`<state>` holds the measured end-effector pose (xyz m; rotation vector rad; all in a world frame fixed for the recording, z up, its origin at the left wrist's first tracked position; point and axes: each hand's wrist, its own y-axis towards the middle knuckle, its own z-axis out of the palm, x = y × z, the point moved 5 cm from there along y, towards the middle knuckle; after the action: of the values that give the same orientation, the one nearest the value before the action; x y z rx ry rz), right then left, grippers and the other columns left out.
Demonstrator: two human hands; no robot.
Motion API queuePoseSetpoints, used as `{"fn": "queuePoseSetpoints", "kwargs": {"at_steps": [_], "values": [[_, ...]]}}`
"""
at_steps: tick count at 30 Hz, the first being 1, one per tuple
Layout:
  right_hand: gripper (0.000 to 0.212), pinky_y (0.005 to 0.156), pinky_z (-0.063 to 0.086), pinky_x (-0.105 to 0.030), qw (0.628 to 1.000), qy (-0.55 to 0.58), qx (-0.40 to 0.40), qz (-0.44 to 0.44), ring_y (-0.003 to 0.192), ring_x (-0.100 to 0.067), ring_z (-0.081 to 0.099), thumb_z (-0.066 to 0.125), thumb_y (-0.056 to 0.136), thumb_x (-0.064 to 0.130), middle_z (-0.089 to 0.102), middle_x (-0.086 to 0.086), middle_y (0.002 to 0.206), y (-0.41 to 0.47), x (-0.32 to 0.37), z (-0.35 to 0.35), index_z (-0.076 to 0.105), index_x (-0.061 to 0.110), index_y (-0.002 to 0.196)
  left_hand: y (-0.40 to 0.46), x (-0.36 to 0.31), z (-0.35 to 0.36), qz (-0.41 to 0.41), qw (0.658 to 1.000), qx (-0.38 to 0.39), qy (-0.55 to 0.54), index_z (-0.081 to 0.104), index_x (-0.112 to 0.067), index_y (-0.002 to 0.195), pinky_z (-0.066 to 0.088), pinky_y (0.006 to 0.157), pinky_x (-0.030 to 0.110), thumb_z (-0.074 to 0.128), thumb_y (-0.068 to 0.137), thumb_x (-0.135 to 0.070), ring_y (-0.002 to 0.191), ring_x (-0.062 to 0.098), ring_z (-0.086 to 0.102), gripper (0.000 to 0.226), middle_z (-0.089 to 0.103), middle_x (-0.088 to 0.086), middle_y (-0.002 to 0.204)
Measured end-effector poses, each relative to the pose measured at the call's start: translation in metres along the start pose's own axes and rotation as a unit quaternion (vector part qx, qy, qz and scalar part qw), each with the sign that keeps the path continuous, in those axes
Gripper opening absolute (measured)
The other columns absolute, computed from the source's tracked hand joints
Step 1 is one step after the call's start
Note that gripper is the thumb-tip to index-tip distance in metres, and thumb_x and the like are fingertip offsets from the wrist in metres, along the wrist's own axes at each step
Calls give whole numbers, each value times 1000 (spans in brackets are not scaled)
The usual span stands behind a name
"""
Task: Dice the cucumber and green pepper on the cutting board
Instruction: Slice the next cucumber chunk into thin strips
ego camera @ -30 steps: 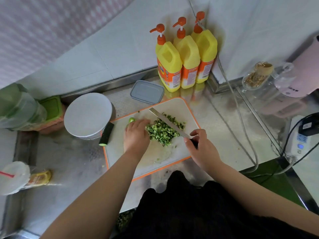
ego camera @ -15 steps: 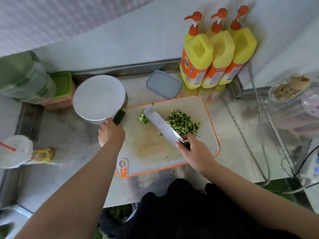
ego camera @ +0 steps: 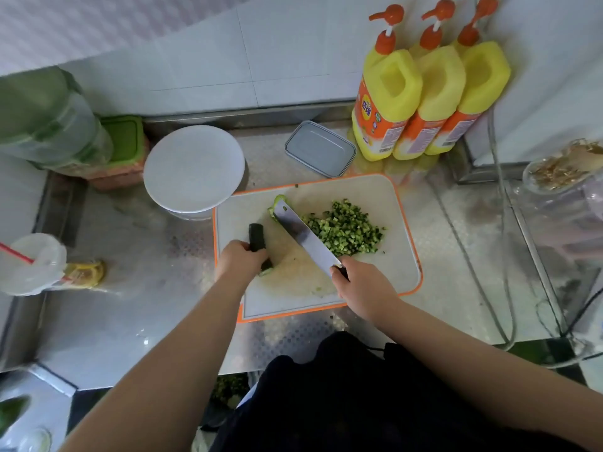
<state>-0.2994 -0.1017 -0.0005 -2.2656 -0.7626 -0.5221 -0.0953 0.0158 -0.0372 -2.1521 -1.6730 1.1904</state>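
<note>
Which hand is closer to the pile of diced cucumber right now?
Right. The right hand grips the knife just below the diced pile; the left hand holds the cucumber piece across the blade, further left.

Soft daylight falling evenly, glare shining off steel counter (ego camera: pixel 107 321) left of hands, wide-angle edges bending, blurring.

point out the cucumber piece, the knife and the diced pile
cucumber piece (ego camera: pixel 256 237), head view, on its dark skin above the left hand
knife (ego camera: pixel 305 238), head view, on the flat of the blade
diced pile (ego camera: pixel 347 231), head view, on the middle of the heap
</note>
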Motion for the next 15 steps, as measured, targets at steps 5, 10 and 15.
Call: {"fn": "queuePoseSetpoints", "kwargs": {"at_steps": [5, 10, 15], "values": [[20, 65, 33, -31, 998, -54, 25, -4, 90, -32, 58, 40, 100, 29, 63, -12, 91, 1, 4, 16, 49, 13, 93, -30, 18, 36, -39, 988, 21, -150, 48, -13, 106, 58, 75, 46, 78, 79, -27, 73, 27, 68, 42, 61, -1, 80], [20, 69, 36, -31, 996, -79, 47, -18, 93, -31, 59, 39, 100, 27, 63, -16, 96, 2, 9, 28, 42, 15, 85, -49, 24, 59, -66, 964, 25, -255, 51, -11, 112, 60, 71, 42, 71, 88, -24, 72, 22, 70, 34, 66, 3, 89], [27, 76, 41, -33, 993, -100, 68, -9, 97, -30, 60, 37, 101, 28, 66, -15, 100, 4, 5, 33, 54, 8, 105, -45, 26, 59, -82, 945, 29, -314, 59, -8, 109, 58, 62, 29, 66, 92, -15, 71, 18, 72, 20, 69, 8, 94]]}}
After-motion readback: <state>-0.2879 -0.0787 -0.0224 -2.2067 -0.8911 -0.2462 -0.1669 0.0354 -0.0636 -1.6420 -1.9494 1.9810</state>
